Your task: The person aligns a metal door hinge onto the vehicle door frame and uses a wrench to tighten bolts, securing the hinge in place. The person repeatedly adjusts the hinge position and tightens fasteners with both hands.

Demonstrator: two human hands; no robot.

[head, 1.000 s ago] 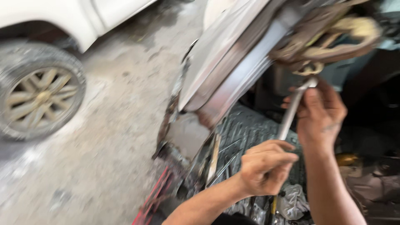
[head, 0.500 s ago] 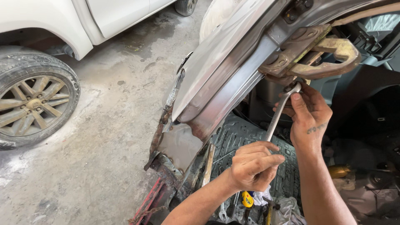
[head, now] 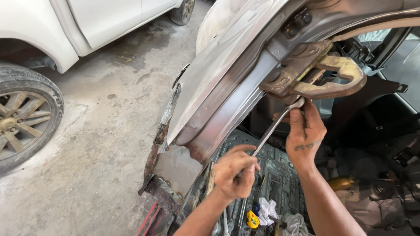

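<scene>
Landmark: the rusty hinge bracket (head: 315, 72) on the car pillar.
Wrench (head: 273, 127): its long axis slants from just under the bracket down and left toward me.
Right hand (head: 306, 135): nearer the bracket, fingers closed around the wrench head.
Left hand (head: 235, 171): farther below the bracket, fingers curled tight on the handle end.

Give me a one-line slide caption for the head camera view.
Left hand and right hand grip a long silver metal wrench under a rusty brown door hinge.

White car (head: 100, 22) with alloy wheel (head: 19, 120) on stained concrete floor (head: 96, 175).
</scene>
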